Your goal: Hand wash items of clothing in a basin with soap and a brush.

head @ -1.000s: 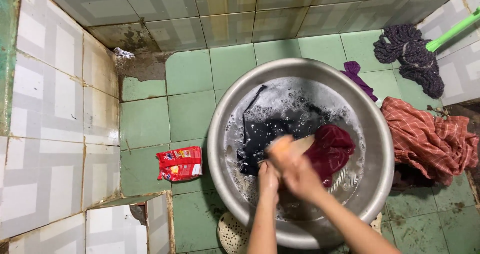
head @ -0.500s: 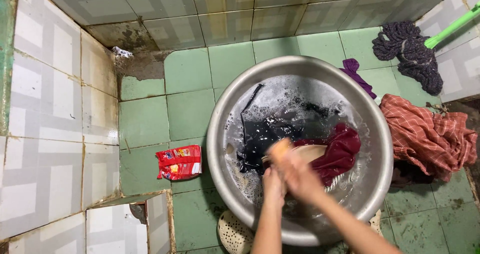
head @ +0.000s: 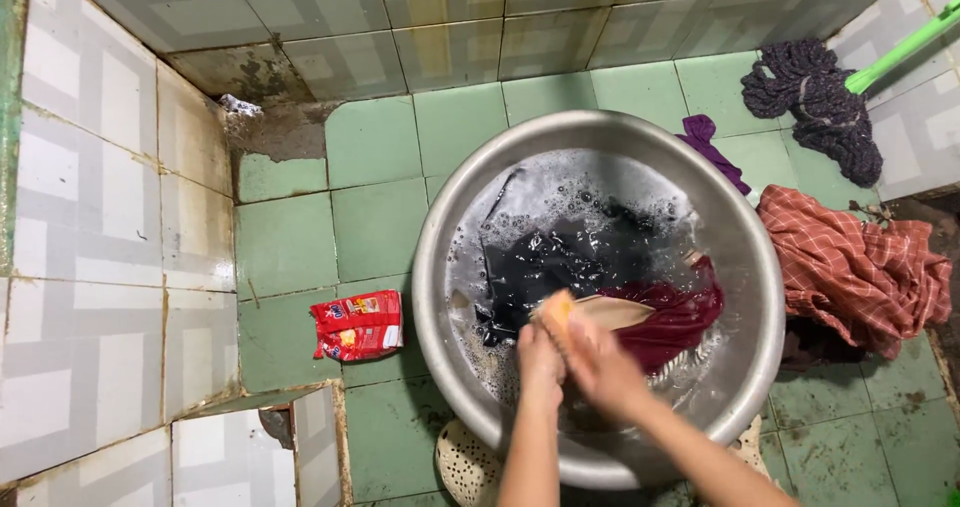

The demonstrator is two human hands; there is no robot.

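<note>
Head view: hands (head: pixel 570 352) on maroon cloth (head: pixel 672 319), near basin rim (head: pixel 432 297).

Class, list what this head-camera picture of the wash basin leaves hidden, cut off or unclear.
- Left hand and right hand: fingers overlap, so the grip on the tan cloth is unclear.
- Basin bottom: covered by suds and dark clothes.
- Mop handle: cut off by the right edge.
- Perforated cream object: half under the basin, cut by the bottom edge.

Both forearms are bare to the frame edge, no sleeves; left hand (head: pixel 541 355) and right hand (head: pixel 600 359) wear no gloves
</note>
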